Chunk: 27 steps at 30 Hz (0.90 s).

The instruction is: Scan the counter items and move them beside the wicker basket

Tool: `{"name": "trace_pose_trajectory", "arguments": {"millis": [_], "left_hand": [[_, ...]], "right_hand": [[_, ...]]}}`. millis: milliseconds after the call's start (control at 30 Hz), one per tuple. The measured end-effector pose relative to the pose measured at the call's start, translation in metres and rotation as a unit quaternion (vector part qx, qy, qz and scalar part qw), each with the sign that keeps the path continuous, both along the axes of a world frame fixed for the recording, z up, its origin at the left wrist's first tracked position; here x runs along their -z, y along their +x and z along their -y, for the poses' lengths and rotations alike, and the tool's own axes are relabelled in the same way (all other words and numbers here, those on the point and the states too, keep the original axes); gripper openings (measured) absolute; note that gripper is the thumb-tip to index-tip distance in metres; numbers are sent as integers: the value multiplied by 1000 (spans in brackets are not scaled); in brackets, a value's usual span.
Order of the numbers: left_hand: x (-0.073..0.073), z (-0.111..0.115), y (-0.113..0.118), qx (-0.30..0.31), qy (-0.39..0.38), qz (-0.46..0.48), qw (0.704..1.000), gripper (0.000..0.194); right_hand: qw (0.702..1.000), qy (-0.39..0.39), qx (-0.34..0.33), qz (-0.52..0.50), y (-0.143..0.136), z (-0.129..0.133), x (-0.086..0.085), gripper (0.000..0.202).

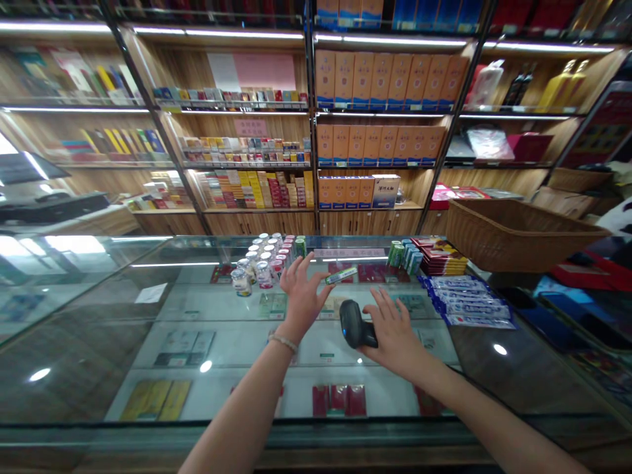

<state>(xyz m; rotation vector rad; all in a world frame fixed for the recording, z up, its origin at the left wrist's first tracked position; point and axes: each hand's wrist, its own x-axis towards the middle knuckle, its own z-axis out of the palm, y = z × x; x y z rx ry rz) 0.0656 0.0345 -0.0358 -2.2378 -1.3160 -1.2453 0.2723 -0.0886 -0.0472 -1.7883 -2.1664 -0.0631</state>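
My left hand (300, 293), with a beaded bracelet on its wrist, pinches a slim green-and-white pack (341, 275) by its left end. A barcode-like patch shows on the pack; its contents cannot be told. My right hand (395, 326) is around the handle of a black barcode scanner (351, 324), with some fingers spread above it. A blue light shows on the scanner's head, which lies to the left of the hand. Both hands are over a glass display counter (232, 349), and the pack is up and left of the scanner's head.
White-capped bottles (264, 270) stand at the counter's back, beside pink and green rolls. On the right are green packs (395, 254), red boxes (439, 255), blue-and-white packets (467, 299) and a wicker basket (518, 230). Stocked shelves (247, 164) line the wall.
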Motion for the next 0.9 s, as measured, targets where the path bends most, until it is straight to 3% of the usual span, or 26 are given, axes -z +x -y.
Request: {"name": "trace_pose_trajectory", "arguments": {"millis": [233, 400, 533, 667, 900], "left_hand": [[3, -3, -2, -4, 13, -3, 1000, 16], [6, -6, -3, -16, 17, -7, 1000, 15], [6, -7, -2, -22, 26, -8, 999, 13], [6, -7, -2, -28, 43, -15, 999, 13], [7, -7, -3, -31, 39, -25, 998, 14]], "right_hand": [[999, -20, -43, -3, 13, -22, -4, 31], [980, 59, -34, -186, 38, -41, -11, 45], [938, 115, -44, -325, 58, -27, -26, 46], [927, 3, -63, -370, 57, -9, -38, 47], [943, -149, -50, -292, 27, 7, -44, 47]]}}
